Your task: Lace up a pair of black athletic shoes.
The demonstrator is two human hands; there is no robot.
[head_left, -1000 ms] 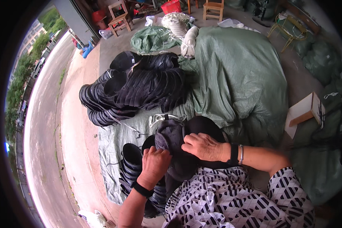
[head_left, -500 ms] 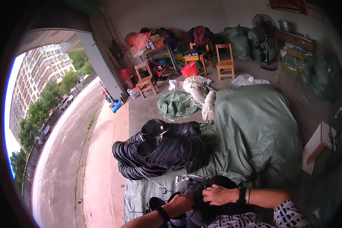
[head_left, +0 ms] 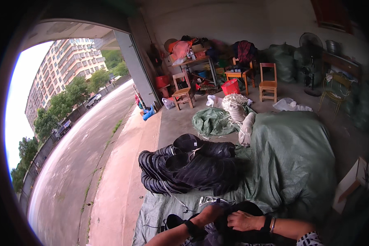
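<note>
View has tilted up since earlier. Left hand (head_left: 211, 213) and right hand (head_left: 244, 220) clamp dark fabric (head_left: 233, 233) below black stack (head_left: 188, 166). Loose hold may let it slip.

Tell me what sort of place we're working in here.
It looks like an open-fronted garage or storage workshop facing a street. A large green tarp bundle and stacked black rubbery pieces cover the concrete floor, wooden chairs and a cluttered table line the back wall, and both hands work dark material.

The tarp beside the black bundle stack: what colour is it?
Dull green; the tarp shows best in the head view, beside the black bundle stack.
</note>
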